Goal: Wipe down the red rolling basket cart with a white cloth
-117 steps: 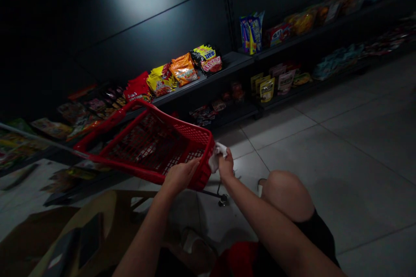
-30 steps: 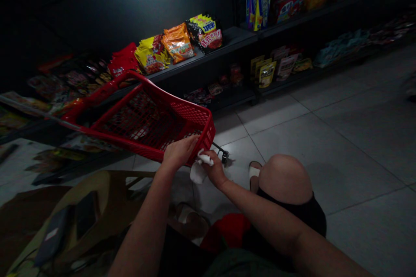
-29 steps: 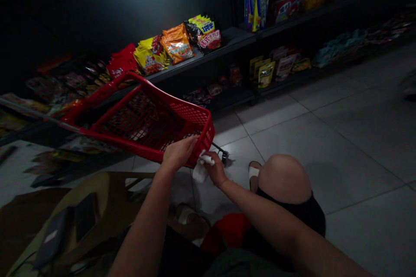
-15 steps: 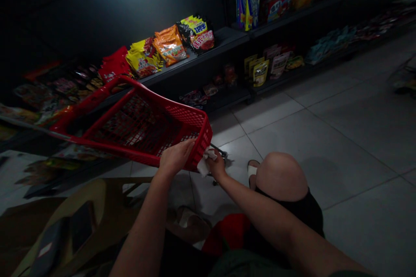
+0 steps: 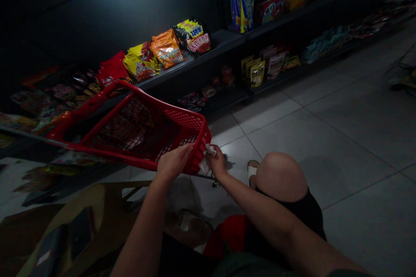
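Note:
A red plastic shopping cart point(image 5: 146, 164) with perforated sides stands in front of me, its narrow end closest to my hands. My left hand point(image 5: 173, 162) is wrapped over the rim at that end, with the fingertips inside the basket. My right hand point(image 5: 218, 162) holds a crumpled white cloth or tissue point(image 5: 204, 165) against the outside of the same end panel. The right fingers are bent around the cloth and partly hidden. Below the basket, a caster wheel point(image 5: 215, 183) shows.
Behind the cart, a dark shelf point(image 5: 227, 40) carries snack packets point(image 5: 167, 49) in several colours. To my lower left, a yellowish stool point(image 5: 94, 201) bears two dark flat objects point(image 5: 81, 231). Pale floor tiles point(image 5: 286, 134) stretch to the right, beside my bent knee point(image 5: 281, 177).
My right hand has moved slightly upward with the cloth along the end panel. The left hand keeps its hold on the rim. The whole view has shifted a little.

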`<state>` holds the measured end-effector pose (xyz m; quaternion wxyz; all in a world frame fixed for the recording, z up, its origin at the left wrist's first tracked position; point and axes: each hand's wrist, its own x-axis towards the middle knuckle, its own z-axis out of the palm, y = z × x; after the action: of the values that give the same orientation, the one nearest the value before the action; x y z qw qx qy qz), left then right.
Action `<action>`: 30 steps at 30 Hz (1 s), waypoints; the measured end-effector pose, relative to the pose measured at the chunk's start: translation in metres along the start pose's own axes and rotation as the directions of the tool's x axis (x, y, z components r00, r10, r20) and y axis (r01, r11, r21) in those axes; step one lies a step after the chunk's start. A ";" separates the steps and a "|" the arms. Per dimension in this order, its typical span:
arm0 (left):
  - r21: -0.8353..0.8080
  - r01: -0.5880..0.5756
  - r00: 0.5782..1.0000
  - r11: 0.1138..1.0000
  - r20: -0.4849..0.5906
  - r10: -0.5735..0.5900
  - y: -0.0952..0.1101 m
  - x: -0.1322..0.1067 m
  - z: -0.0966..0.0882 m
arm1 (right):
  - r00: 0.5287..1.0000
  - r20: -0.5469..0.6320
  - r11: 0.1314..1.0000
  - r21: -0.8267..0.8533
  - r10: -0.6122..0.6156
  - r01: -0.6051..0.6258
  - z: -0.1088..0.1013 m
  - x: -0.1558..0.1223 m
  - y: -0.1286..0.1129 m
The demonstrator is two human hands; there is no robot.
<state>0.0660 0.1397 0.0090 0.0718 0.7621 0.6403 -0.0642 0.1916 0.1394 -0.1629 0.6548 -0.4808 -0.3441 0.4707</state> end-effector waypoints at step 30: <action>-0.021 -0.104 0.994 0.994 0.020 0.105 -0.001 -0.033 0.005 | 0.984 0.004 0.983 -0.049 -0.176 0.176 -0.012 0.024 -0.017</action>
<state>0.0592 0.1074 0.0104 0.0895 0.7931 0.5992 -0.0620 0.2152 0.1566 -0.1507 0.6818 -0.4647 -0.3967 0.4024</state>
